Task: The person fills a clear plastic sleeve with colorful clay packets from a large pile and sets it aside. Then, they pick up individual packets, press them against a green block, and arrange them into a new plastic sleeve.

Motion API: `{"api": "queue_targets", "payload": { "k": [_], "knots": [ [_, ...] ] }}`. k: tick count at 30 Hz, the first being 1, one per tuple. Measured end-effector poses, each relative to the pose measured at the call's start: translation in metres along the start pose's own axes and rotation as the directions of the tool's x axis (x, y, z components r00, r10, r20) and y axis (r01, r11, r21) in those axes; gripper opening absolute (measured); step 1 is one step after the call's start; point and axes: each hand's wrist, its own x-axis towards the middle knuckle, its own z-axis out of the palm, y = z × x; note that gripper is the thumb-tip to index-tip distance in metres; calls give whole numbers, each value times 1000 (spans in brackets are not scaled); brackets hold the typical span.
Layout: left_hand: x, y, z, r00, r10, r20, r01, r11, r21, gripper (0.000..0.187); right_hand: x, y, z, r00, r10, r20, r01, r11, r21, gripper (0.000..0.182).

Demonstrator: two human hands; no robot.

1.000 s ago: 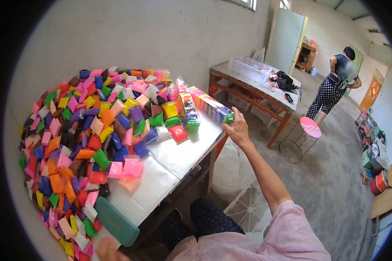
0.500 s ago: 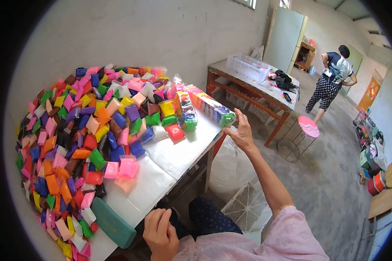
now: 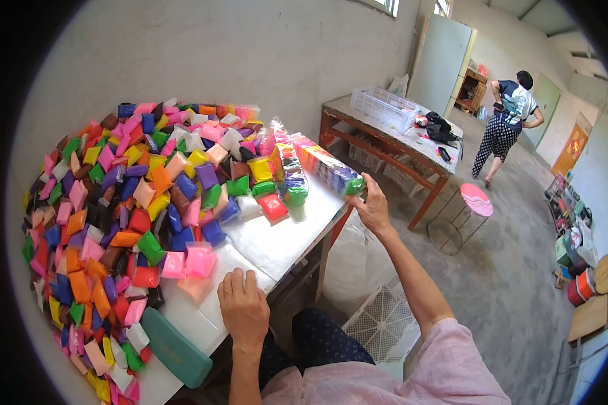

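My right hand [image 3: 373, 208] is at the near end of a long clear bag packed with colourful packets [image 3: 325, 165], which lies on the table. Its thumb and forefinger are apart, touching the bag's end without closing round it. A second filled bag [image 3: 290, 175] lies beside the first. My left hand [image 3: 244, 307] rests over the table's front edge, fingers extended onto white plastic sheets [image 3: 246, 260]; nothing shows in it. Left of it spreads a big heap of small wrapped packets [image 3: 125, 202] in many colours. Two pink packets [image 3: 199, 260] lie near my left fingertips.
A green case [image 3: 175, 347] lies at the table's near edge. Under the table are a white bag [image 3: 355, 263] and a white plastic crate [image 3: 382, 320]. A pink-topped stool [image 3: 476, 200], another table [image 3: 358, 121] with a clear basket, and a walking person [image 3: 510, 121] are beyond.
My left hand has moved up from near my lap onto the plastic sheets. The right hand stays at the bag's end. The person in the background has stepped further away.
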Motion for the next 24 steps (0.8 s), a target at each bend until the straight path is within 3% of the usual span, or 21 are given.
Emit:
{"api": "queue_targets", "payload": {
  "k": [5, 17, 24],
  "knots": [
    [0, 0, 0, 1000, -1, 7, 1, 1000, -12, 38, 3, 4, -1, 1000, -19, 8, 19, 999, 26, 82],
    [0, 0, 0, 1000, 12, 4, -12, 1000, -12, 36, 17, -35, -1, 994, 89, 66, -75, 978, -195, 90],
    [0, 1, 0, 1000, 21, 2, -21, 1000, 16, 35, 27, -29, 7, 997, 82, -2, -81, 974, -214, 74]
  ]
}}
